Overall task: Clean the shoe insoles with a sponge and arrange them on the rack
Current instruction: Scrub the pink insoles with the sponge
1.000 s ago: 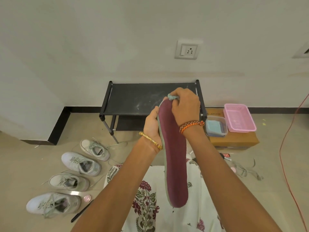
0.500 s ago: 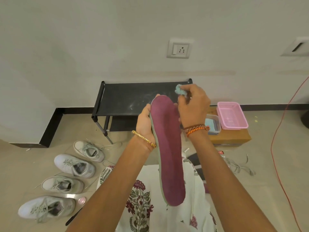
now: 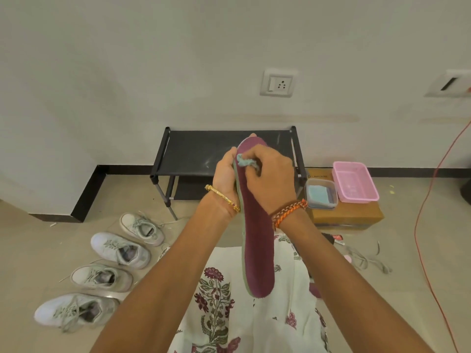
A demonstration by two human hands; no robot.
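The insole [image 3: 257,240], maroon on its face with a grey-green edge, is held up lengthwise in front of the person, toe end away and heel hanging over the lap. The left hand [image 3: 225,178] grips its left edge near the toe, fingers curled behind it (a fingertip peeks over the top), which props the soft piece stiff enough to be rubbed. The right hand [image 3: 270,178] presses a small blue-green sponge [image 3: 244,162] against the upper part of the face, fingers curled tight round it so only a crumpled bit shows. Holding the insole upright and off the lap probably keeps damp and dirt away from the floral cloth below. The rack [image 3: 224,151], black and low, stands against the wall just beyond the hands, its top shelf bare of insoles, so arranging is likely some way off. Four pale shoes [image 3: 119,250] lie in a row on the floor to the left, within easy reach. To the right a clear tub [image 3: 320,193] with something pale blue inside and a pink basket [image 3: 355,184] sit on a box [image 3: 346,216]; the box bears a line of print near its far edge, too small and blurred to read. No other writing is legible.
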